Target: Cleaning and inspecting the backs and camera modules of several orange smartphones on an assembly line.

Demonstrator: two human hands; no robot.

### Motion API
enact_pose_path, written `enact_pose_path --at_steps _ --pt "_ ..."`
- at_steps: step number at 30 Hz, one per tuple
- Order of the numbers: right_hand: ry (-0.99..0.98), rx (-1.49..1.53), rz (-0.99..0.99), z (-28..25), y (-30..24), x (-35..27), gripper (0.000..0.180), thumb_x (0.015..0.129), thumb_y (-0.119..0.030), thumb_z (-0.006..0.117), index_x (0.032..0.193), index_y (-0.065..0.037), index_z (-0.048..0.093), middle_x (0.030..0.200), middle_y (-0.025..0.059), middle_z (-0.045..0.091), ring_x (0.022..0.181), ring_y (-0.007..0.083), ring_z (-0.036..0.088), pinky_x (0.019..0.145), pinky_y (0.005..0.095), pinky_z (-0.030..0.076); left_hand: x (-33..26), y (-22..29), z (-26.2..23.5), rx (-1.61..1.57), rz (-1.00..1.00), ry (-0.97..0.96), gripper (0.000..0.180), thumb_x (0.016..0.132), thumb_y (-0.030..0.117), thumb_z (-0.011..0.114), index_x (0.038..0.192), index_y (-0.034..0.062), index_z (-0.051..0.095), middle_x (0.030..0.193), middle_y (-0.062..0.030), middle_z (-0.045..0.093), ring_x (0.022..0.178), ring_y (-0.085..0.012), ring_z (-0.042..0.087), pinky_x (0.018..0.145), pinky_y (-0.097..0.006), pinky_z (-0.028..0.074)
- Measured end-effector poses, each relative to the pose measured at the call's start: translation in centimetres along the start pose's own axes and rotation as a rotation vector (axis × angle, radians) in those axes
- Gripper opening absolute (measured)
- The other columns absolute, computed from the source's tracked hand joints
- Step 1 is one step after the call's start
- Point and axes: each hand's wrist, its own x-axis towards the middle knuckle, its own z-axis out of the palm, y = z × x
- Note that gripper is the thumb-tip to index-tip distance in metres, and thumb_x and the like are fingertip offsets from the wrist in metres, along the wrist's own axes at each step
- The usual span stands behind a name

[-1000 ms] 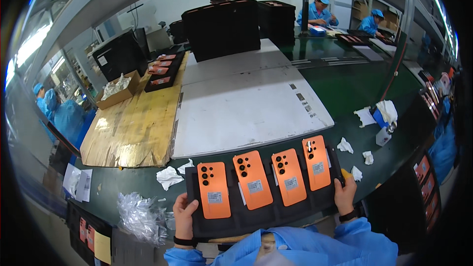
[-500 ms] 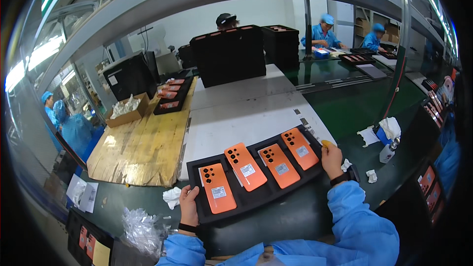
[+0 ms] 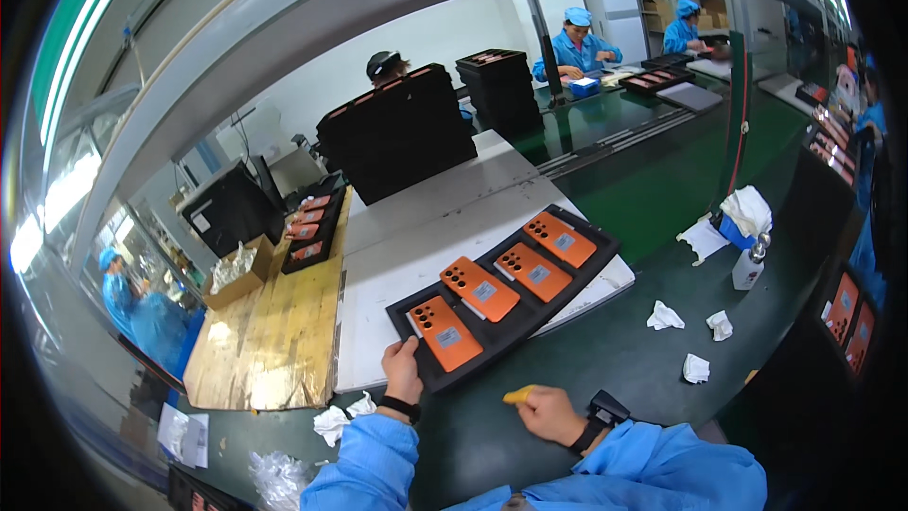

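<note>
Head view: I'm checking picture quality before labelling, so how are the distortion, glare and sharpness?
Head view: strong fisheye, the overhead frame and white board bowing toward a dark rim; bright window glare washes out the left edge; the black tray with four orange phones and the left hand are sharp; distant workers are small and softer.

Grey labels (image 3: pixel 448 336) on orange phones; brown cardboard box (image 3: pixel 236 276) far left

Left hand (image 3: pixel 402 371) extended gripping, right hand (image 3: pixel 546 413) curled near body
</note>
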Motion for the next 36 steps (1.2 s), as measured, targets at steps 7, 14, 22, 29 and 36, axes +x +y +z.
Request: enact_pose_path --at_steps 7,14,22,29,36 --pt "-0.231 -0.108 0.028 -1.1 0.1 0.6 0.021 0.087 -0.014 0.059 0.101 -0.007 0.074 0.088 0.0116 0.069 0.081 0.0317 0.068 0.072 0.0430 0.056 1.6 0.2 12.2 0.430 -0.077 -0.291 0.032 0.092 0.020 0.071 0.110 -0.0055 0.065 0.071 -0.0013 0.058 0.052 -0.0113 0.046 0.045 -0.028 0.035" --pt "-0.286 -0.041 0.072 -1.6 0.6 0.6 0.028 0.086 -0.011 0.055 0.108 -0.008 0.073 0.093 0.0126 0.070 0.085 0.0332 0.069 0.076 0.0440 0.056 0.4 -1.6 25.7 0.478 -0.012 -0.632 0.056 0.094 0.012 0.063 0.143 -0.0076 0.045 0.118 -0.0136 0.065 0.097 -0.0190 0.063 0.080 -0.033 0.053" --pt "-0.324 -0.027 0.113 -2.5 0.6 0.9 0.026 0.088 -0.012 0.056 0.107 -0.009 0.073 0.097 0.0133 0.071 0.087 0.0325 0.069 0.078 0.0429 0.056 -0.9 -5.8 25.6 0.860 0.423 -0.777 0.083 0.091 0.033 0.070 0.156 0.0029 0.028 0.152 -0.0301 0.039 0.138 -0.0409 0.043 0.116 -0.046 0.031" --pt "-0.301 -0.038 0.135 -2.2 0.7 0.9 0.023 0.089 -0.013 0.056 0.104 -0.008 0.073 0.095 0.0123 0.071 0.086 0.0329 0.068 0.076 0.0433 0.055 1.7 -4.9 13.5 1.442 0.836 -0.407 0.077 0.091 0.052 0.061 0.149 0.0065 0.042 0.150 -0.0284 0.040 0.138 -0.0482 0.036 0.111 -0.064 0.027" --pt "-0.228 0.057 0.123 -2.7 0.5 0.8 0.021 0.091 -0.015 0.058 0.104 -0.011 0.074 0.092 0.0101 0.071 0.082 0.0320 0.068 0.073 0.0430 0.055 1.8 -4.0 4.3 1.431 0.942 -0.157 0.062 0.092 0.044 0.062 0.137 0.0021 0.054 0.142 -0.0273 0.049 0.130 -0.0458 0.044 0.106 -0.059 0.034"
